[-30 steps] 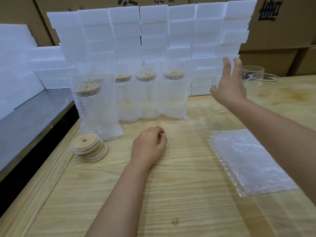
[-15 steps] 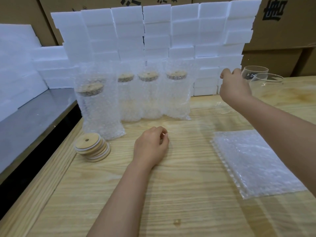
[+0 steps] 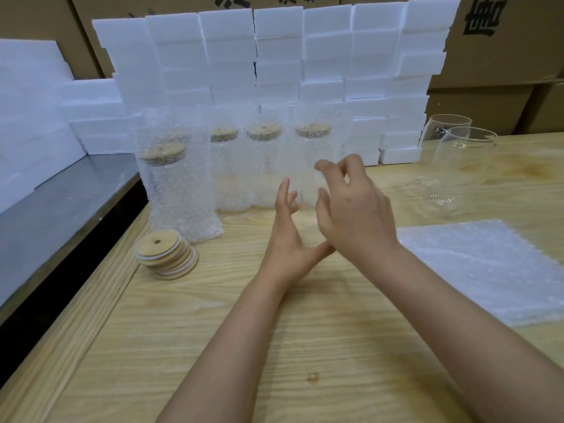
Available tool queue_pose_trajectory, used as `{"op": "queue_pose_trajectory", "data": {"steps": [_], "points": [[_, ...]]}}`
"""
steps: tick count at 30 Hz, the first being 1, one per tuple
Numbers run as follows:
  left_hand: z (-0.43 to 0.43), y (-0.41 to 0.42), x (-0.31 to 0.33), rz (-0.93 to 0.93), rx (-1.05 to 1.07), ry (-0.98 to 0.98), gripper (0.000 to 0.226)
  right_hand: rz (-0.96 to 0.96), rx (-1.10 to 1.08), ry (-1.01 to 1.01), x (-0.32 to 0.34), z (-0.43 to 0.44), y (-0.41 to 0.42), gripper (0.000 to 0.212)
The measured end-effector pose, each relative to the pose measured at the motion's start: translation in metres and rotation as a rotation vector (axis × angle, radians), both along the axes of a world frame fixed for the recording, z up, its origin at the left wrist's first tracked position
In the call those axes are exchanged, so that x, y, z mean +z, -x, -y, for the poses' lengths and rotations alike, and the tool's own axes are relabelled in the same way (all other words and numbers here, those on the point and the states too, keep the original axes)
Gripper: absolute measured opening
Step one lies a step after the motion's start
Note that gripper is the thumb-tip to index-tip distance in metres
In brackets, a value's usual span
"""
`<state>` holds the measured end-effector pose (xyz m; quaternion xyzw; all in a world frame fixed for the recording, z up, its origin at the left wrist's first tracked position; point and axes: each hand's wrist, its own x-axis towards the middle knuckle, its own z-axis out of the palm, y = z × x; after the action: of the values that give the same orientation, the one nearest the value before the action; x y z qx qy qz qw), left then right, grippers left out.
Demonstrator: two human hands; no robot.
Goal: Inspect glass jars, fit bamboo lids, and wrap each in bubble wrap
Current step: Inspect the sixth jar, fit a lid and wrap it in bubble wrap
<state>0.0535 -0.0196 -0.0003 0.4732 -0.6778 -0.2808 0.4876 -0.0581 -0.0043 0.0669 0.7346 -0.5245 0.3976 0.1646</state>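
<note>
My right hand [image 3: 357, 215] hovers over the middle of the wooden table [image 3: 274, 331], its fingers curled round a clear glass jar [image 3: 306, 215] that shows only faintly. My left hand [image 3: 287, 239] is beside the jar with straight, spread fingers, and its thumb reaches under my right hand. Several jars with bamboo lids stand in bubble wrap behind: one at the front left [image 3: 180, 190] and a row of three [image 3: 262, 166]. A stack of bamboo lids [image 3: 166, 254] lies at the left. Flat bubble wrap sheets [image 3: 488, 270] lie at the right.
Two bare glass jars [image 3: 464, 166] stand at the back right. A wall of white foam blocks [image 3: 274, 56] runs behind the wrapped jars, with cardboard boxes [image 3: 503, 41] behind it. A grey metal surface [image 3: 61, 209] adjoins the table's left edge.
My right hand reached to the back right, closed on a glass jar and brought it to the middle. My left hand lifted off the table and opened beside it.
</note>
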Motion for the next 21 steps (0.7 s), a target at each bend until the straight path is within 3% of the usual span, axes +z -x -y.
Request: {"op": "queue_pose_trajectory", "data": {"steps": [7, 11, 14, 16, 21], "points": [[0.0, -0.001, 0.002, -0.122, 0.061, 0.054, 0.092, 0.139, 0.154, 0.203, -0.013, -0.005, -0.012, 0.035], [0.004, -0.002, -0.002, -0.156, 0.11, 0.071, 0.093, 0.507, 0.275, 0.15, -0.03, 0.002, -0.009, 0.077], [0.009, -0.004, -0.005, -0.17, 0.123, 0.113, 0.091, 0.684, 0.338, -0.058, -0.043, 0.005, -0.004, 0.097], [0.01, -0.005, -0.007, -0.171, 0.118, 0.121, 0.09, 0.711, 0.395, -0.157, -0.05, 0.007, -0.002, 0.097], [0.011, -0.007, -0.009, -0.128, 0.145, 0.122, 0.085, 0.7, 0.52, -0.181, -0.061, 0.005, -0.006, 0.079]]}}
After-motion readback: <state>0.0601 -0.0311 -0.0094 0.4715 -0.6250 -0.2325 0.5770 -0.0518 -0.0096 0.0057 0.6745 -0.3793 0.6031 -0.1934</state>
